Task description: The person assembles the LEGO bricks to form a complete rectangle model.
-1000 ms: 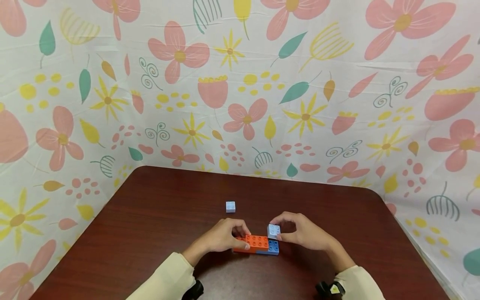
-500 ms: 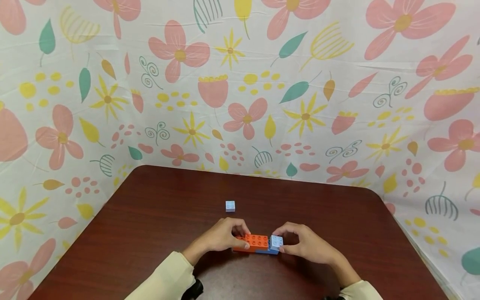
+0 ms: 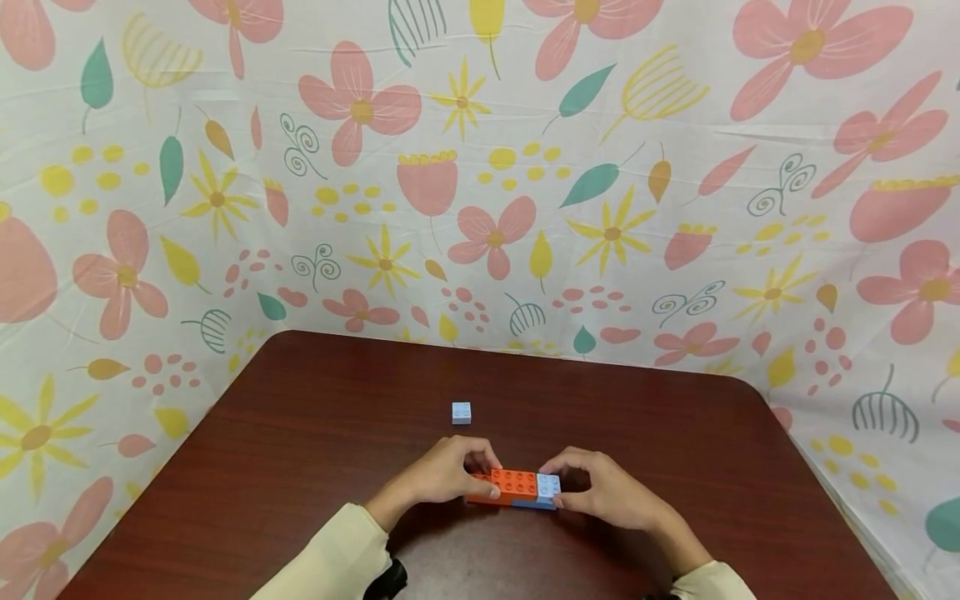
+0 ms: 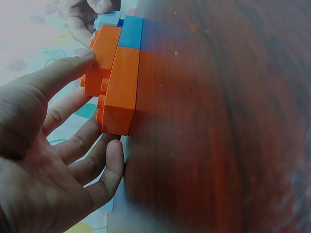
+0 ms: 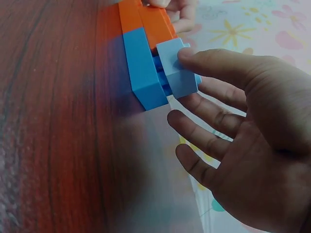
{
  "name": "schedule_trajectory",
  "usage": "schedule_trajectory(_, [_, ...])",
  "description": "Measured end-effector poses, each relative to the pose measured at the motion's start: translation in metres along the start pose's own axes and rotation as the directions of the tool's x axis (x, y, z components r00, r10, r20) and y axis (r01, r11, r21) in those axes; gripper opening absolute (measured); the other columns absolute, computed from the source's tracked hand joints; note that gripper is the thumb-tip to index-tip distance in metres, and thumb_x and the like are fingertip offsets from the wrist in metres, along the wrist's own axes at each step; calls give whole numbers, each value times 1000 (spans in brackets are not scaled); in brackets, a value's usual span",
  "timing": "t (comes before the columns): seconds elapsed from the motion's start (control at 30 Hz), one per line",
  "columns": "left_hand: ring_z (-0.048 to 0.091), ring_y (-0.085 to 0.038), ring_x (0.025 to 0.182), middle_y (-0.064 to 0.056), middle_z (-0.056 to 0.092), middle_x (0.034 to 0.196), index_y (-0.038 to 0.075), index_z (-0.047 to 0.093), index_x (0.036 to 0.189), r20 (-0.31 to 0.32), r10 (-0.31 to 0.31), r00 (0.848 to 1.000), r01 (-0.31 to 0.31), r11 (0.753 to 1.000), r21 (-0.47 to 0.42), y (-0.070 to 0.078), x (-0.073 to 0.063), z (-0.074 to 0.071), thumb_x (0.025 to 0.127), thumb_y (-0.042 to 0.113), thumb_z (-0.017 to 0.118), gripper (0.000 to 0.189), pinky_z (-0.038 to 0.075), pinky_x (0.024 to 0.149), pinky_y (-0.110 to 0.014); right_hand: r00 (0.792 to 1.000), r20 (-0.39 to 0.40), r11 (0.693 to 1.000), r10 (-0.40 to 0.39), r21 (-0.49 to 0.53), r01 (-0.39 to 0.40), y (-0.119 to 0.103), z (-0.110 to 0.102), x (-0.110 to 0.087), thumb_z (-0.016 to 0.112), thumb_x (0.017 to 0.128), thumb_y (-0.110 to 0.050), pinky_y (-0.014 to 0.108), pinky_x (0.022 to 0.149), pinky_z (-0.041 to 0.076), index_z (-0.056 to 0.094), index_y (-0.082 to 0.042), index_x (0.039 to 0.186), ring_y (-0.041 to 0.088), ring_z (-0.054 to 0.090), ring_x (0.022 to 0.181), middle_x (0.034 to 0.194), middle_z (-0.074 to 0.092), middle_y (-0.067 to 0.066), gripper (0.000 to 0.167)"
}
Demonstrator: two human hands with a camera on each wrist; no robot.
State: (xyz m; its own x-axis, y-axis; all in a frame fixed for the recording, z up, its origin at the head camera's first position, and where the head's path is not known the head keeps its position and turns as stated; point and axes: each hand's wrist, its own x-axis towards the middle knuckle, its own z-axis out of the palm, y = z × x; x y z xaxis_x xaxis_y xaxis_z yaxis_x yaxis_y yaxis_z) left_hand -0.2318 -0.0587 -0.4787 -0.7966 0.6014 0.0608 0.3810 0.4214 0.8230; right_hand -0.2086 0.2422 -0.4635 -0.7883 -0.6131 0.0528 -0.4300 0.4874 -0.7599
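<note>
On the table lies a low row of toy building bricks: an orange brick [image 4: 121, 87] and a blue brick [image 5: 143, 65] end to end, with another orange brick [image 3: 514, 482] on top across them. My left hand [image 3: 450, 473] grips the upper orange brick between thumb and fingers. At the right end my right hand [image 3: 606, 490] pinches a small light blue brick [image 5: 177, 68] over the blue one, beside the upper orange brick. The right wrist view shows a narrow gap with blue studs between the light blue brick and the blue brick.
A second light blue brick [image 3: 461, 413] lies by itself farther back on the dark brown table [image 3: 360, 392]. Behind the table hangs a flowered cloth [image 3: 420, 292], which also runs along both sides.
My right hand has lowered the light blue brick onto the blue brick's end, first shifting right, then back left against the orange one. My left hand keeps its place.
</note>
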Motion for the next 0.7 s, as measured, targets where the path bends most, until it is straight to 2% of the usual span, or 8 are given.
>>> schedule_trajectory(0.33, [66, 2, 80, 8, 73, 90, 25, 73, 99, -1, -9, 1000, 9, 1000, 15, -2, 1, 1, 83, 22, 88, 22, 53, 79, -21, 1000, 13, 1000, 10, 17, -10, -1, -1, 0, 77, 94, -29, 28, 84, 53, 71, -21, 122, 11, 61, 101, 118, 71, -1, 30])
schedule_trajectory(0.7, [66, 1, 82, 9, 73, 91, 24, 73, 99, 7, -21, 1000, 21, 1000, 9, -1, 1, 0, 83, 22, 88, 22, 54, 79, -21, 1000, 16, 999, 12, 53, -12, 3, -1, 1, 77, 94, -26, 22, 82, 52, 72, -20, 122, 15, 63, 100, 118, 72, 1, 29])
